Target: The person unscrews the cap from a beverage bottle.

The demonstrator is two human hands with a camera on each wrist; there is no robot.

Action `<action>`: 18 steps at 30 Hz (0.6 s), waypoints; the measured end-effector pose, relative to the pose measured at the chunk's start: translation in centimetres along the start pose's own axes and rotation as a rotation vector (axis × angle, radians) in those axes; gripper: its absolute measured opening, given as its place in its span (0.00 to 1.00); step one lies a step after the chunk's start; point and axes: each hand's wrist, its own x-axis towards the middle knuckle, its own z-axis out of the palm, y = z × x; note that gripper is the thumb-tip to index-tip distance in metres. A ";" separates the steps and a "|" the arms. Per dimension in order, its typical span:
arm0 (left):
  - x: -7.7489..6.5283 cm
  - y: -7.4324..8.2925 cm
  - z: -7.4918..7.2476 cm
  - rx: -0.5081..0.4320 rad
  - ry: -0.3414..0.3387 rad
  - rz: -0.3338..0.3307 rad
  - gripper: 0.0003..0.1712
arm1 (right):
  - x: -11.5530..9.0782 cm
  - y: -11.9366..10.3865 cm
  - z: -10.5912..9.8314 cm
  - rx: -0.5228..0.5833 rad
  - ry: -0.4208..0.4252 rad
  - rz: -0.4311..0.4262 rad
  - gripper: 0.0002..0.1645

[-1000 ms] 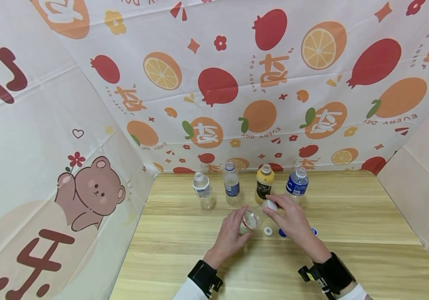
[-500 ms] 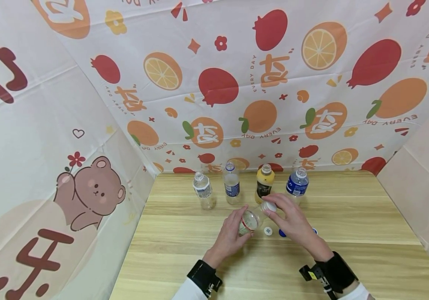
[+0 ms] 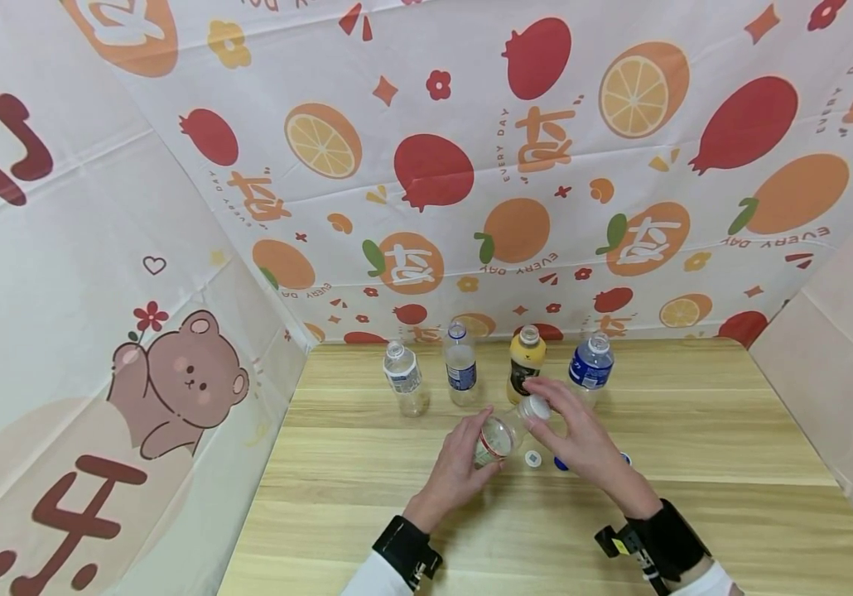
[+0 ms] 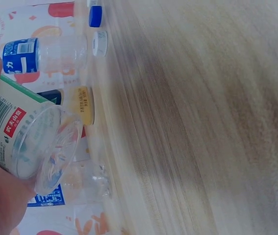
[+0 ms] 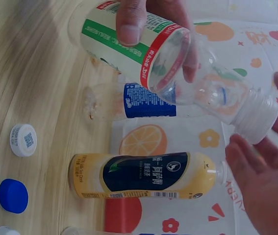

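My left hand [image 3: 459, 461] grips a clear plastic bottle [image 3: 497, 439] round its body and holds it tilted above the table. The bottle has a green, white and red label, and its white screw cap [image 5: 259, 117] points to the right. My right hand [image 3: 575, 434] is at that cap, fingers spread loosely about it. In the right wrist view one digit stands apart from the cap and another lies close at its lower edge; exact contact is hard to tell. The left wrist view shows the bottle's base and label, with the cap out of sight.
Behind the hands stand uncapped bottles: a clear one [image 3: 406, 379], a blue-labelled one [image 3: 461, 364], a yellow one [image 3: 527, 360] and a wide blue-labelled one [image 3: 592, 362]. Loose caps, including a white cap [image 3: 533, 459] and a blue cap [image 5: 13, 196], lie on the wooden table [image 3: 337, 497].
The right hand's fingers have spread from round the white cap, the index finger lifting away from it. The left hand and the bottle have stayed nearly still.
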 end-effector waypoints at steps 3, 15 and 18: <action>0.0 0.0 0.1 0.013 0.018 0.005 0.55 | 0.1 0.0 0.2 -0.025 0.017 0.061 0.32; -0.1 -0.1 0.4 0.077 0.055 0.033 0.54 | 0.1 -0.3 0.2 -0.077 0.086 0.250 0.28; -0.1 -0.1 0.4 0.091 0.057 0.035 0.54 | 0.1 -0.3 0.2 -0.105 0.101 0.214 0.23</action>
